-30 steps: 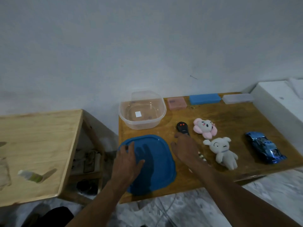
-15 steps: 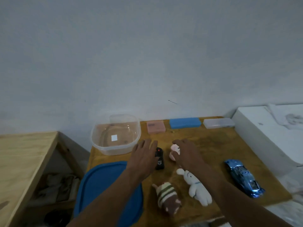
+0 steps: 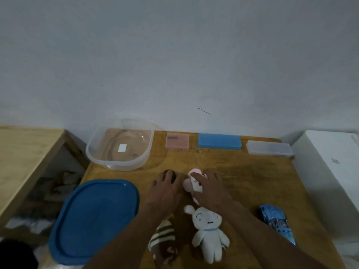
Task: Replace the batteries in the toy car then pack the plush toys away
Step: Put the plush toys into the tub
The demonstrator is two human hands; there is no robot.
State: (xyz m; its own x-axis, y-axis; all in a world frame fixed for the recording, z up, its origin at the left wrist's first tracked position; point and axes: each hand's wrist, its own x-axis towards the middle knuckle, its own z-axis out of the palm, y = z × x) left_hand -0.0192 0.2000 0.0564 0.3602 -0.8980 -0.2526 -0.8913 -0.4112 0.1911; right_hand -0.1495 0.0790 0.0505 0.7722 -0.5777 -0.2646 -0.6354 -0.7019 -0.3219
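Black plastic remote [image 3: 172, 175] covered by left hand [image 3: 165, 193], fingers apart, flat. Pink flower-shaped plush [image 3: 188, 185] touched by right hand [image 3: 211, 191], fingers' clamp indiscernible.

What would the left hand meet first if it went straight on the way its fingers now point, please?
The black remote, which lies right under the left hand's fingertips. Past it lies bare table, then probably the pink case by the wall; depth is unclear.

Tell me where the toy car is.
In the head view, the blue toy car lies by the right edge of the table, right of the white plush.
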